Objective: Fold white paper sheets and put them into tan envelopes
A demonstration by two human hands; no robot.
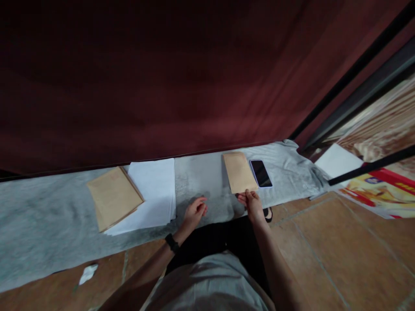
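Shirt (210, 283) at bottom centre. Left hand (195, 209), lower centre, loosely curled, empty, farther off. Right hand (250, 198), right of centre, pinches near short edge of envelopes (239, 172); long axis runs up-frame, slightly left. Phone (261, 173) just right.

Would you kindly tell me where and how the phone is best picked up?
The phone is probably best held by its right long edge, coming from the right: it lies flat, screen up, with the brown envelopes close along its left and grey cloth to its right.
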